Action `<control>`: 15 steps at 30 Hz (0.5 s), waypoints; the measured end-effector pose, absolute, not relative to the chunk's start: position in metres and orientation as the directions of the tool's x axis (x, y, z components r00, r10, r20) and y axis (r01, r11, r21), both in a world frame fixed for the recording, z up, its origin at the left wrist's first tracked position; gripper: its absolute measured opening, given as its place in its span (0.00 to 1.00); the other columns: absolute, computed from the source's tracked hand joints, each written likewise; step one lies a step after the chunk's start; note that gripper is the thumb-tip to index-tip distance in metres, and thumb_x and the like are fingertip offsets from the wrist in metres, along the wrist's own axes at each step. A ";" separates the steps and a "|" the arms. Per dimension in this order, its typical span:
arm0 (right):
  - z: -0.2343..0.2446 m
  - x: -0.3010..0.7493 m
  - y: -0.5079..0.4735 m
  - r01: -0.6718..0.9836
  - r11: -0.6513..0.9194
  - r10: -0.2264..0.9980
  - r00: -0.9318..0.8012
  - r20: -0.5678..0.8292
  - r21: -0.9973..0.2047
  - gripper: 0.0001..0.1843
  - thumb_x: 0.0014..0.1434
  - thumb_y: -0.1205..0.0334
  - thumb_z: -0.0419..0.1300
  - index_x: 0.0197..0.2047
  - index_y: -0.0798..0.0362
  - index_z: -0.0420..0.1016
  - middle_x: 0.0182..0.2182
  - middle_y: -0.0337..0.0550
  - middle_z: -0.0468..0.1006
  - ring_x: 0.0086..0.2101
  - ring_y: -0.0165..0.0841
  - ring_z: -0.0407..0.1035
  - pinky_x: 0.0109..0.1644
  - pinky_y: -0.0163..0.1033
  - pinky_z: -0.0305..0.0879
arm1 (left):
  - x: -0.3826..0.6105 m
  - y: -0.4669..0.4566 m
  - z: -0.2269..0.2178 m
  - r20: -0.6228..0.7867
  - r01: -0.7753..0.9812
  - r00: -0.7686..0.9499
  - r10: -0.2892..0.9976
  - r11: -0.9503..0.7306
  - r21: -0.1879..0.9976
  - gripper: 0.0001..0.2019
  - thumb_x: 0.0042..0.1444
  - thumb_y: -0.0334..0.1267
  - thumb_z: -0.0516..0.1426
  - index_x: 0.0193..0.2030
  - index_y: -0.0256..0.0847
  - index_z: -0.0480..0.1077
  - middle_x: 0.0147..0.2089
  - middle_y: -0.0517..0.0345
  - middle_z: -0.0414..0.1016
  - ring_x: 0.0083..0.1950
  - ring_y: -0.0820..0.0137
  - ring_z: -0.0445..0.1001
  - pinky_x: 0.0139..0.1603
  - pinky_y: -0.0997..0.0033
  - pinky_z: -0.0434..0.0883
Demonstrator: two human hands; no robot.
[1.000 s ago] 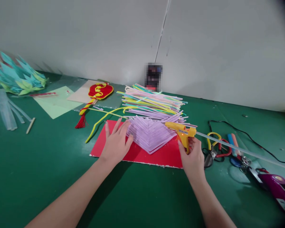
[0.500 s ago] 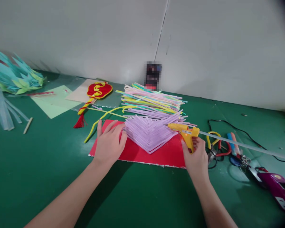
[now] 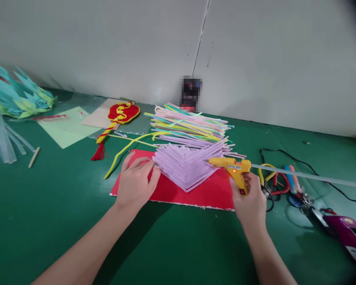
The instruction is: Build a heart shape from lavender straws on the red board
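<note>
A V-shaped panel of purple pipe cleaners [image 3: 185, 168] lies on a red board [image 3: 192, 201]. My left hand [image 3: 138, 178] rests over the board's left part, thumb and forefinger together at the panel's left edge. Its other fingers curl over the red surface. My right hand [image 3: 250, 196] is wrapped around the grip of a yellow hot glue gun [image 3: 235, 170], whose small light glows orange. The nozzle points left at the panel's right arm, close above or touching it; which one, I cannot tell. A long translucent glue stick [image 3: 308, 174] sticks out of the gun's back.
Behind the board lies a pile of coloured pipe cleaners [image 3: 190, 126]. A red and yellow tasselled ornament [image 3: 123, 113], paper sheets and glue sticks [image 3: 2, 136] are to the left. Pliers [image 3: 280, 184], a black cord [image 3: 296, 156] and a purple-handled tool [image 3: 341, 227] occupy the right side.
My right hand and the glue gun have shifted slightly right and down, with the nozzle a little lower along the panel's right arm. My left fingers have curled in a little.
</note>
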State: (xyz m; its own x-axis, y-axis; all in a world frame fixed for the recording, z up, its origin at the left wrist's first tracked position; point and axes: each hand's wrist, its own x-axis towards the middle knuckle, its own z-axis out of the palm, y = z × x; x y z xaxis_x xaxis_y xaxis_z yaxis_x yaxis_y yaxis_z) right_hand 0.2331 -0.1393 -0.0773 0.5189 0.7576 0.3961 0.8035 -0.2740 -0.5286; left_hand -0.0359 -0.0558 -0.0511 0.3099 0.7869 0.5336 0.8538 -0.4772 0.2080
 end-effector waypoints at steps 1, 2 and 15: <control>-0.077 0.233 -0.140 0.806 -0.280 0.756 0.520 0.397 -0.522 0.18 0.56 0.51 0.55 0.46 0.51 0.66 0.37 0.48 0.76 0.37 0.41 0.72 0.37 0.43 0.67 | -0.036 -0.056 -0.051 0.534 0.855 0.314 0.785 -0.478 0.200 0.15 0.60 0.35 0.47 0.32 0.37 0.75 0.32 0.52 0.79 0.40 0.64 0.76 0.61 0.55 0.59; -0.076 0.233 -0.141 0.808 -0.286 0.754 0.521 0.400 -0.515 0.18 0.56 0.51 0.55 0.46 0.51 0.66 0.37 0.48 0.76 0.37 0.41 0.72 0.37 0.42 0.67 | -0.036 -0.056 -0.051 0.534 0.858 0.315 0.784 -0.476 0.193 0.15 0.60 0.35 0.47 0.30 0.37 0.74 0.31 0.53 0.79 0.39 0.64 0.76 0.60 0.56 0.60; -0.070 0.240 -0.150 0.826 -0.321 0.747 0.521 0.412 -0.463 0.18 0.55 0.48 0.57 0.44 0.49 0.68 0.38 0.46 0.77 0.37 0.41 0.73 0.37 0.42 0.67 | -0.030 -0.062 -0.052 0.504 0.804 0.407 0.762 -0.560 0.198 0.15 0.60 0.34 0.48 0.30 0.36 0.74 0.29 0.54 0.78 0.35 0.65 0.74 0.49 0.57 0.64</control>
State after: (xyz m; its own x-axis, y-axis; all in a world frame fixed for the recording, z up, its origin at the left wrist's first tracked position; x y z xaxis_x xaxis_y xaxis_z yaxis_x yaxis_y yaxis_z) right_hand 0.2404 -0.1502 -0.0701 0.5211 0.7474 0.4121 0.8263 -0.3210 -0.4628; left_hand -0.0297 -0.0624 -0.0522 0.4066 0.7619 0.5042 0.8042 -0.5603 0.1981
